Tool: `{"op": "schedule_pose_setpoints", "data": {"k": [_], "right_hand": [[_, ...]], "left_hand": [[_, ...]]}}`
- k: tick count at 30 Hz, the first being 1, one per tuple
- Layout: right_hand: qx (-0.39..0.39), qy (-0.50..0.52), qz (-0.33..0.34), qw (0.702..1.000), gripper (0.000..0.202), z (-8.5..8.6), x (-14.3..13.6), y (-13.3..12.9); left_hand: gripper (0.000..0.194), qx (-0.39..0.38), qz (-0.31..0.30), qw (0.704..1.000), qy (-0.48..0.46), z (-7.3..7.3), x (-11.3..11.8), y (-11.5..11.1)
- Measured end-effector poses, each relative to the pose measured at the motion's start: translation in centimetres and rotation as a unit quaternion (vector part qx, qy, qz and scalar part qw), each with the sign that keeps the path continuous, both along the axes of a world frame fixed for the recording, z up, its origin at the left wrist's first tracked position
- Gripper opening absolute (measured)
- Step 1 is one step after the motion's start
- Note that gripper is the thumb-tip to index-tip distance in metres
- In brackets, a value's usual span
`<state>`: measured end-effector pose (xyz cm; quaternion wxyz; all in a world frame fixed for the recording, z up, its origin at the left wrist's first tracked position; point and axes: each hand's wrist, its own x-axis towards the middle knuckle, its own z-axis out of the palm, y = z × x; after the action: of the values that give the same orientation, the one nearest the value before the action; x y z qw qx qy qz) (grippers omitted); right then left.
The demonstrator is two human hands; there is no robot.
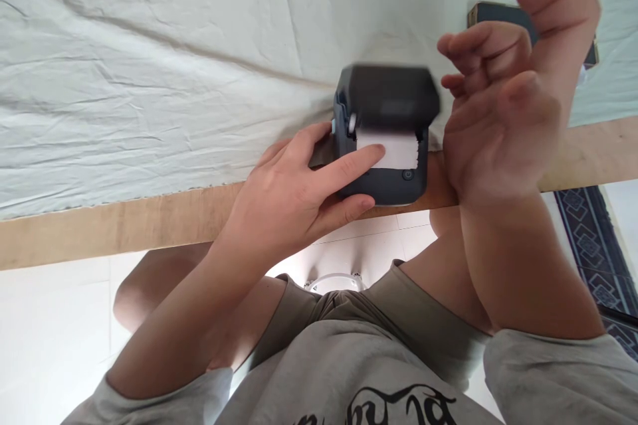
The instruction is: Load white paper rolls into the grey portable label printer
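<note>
A small dark thermal printer point(399, 191) sits at the near edge of the cloth-covered table, its black lid point(393, 93) raised and blurred. White paper point(406, 151) with a jagged edge comes out over its front, beside a round power button. My left hand point(289, 186) grips the printer from the left, index finger lying on the paper and thumb at the front edge. Held up just right of the printer, my right hand point(503, 106) shows its palm with fingers loosely bent and apart. It is partly blurred and holds nothing visible.
A dark, flat box-like object point(503, 13) lies behind my right hand, partly hidden. Wrinkled pale cloth point(174, 80) covers the table up to its bare wooden edge point(124, 222). A dark patterned mat point(593, 246) is on the floor at right.
</note>
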<state>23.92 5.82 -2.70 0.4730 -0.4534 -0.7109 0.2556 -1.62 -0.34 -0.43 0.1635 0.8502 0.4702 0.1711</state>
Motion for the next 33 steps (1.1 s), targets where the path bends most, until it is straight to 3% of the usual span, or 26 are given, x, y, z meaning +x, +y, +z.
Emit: {"op": "schedule_pose_setpoints", "data": {"k": [4,11,20,23,27,33], "right_hand": [[-0.011,0.075,0.021,0.997,0.041,-0.1,-0.3,-0.2],[-0.081,-0.027,0.069,0.994,0.051,0.4,0.2,0.0],[-0.113,-0.022,0.130,0.985,0.049,0.6,0.6,0.5],[-0.081,-0.025,0.122,0.989,0.048,0.4,0.3,0.2],[-0.060,-0.050,0.085,0.993,0.048,0.5,0.0,-0.4],[-0.069,-0.066,0.059,0.994,0.061,0.8,0.0,-0.3]], "left_hand": [[0.050,-0.008,-0.001,1.000,0.000,0.0,0.0,0.0],[0.078,0.026,0.002,1.000,-0.004,-0.6,-0.1,-0.1],[0.068,0.017,0.041,0.999,-0.022,0.2,0.6,0.0],[0.073,0.010,0.037,0.999,-0.032,0.2,0.6,0.0],[0.100,0.004,0.050,0.998,-0.024,-0.4,0.7,0.0],[0.101,-0.019,0.042,0.999,-0.001,-0.6,0.7,0.4]]}}
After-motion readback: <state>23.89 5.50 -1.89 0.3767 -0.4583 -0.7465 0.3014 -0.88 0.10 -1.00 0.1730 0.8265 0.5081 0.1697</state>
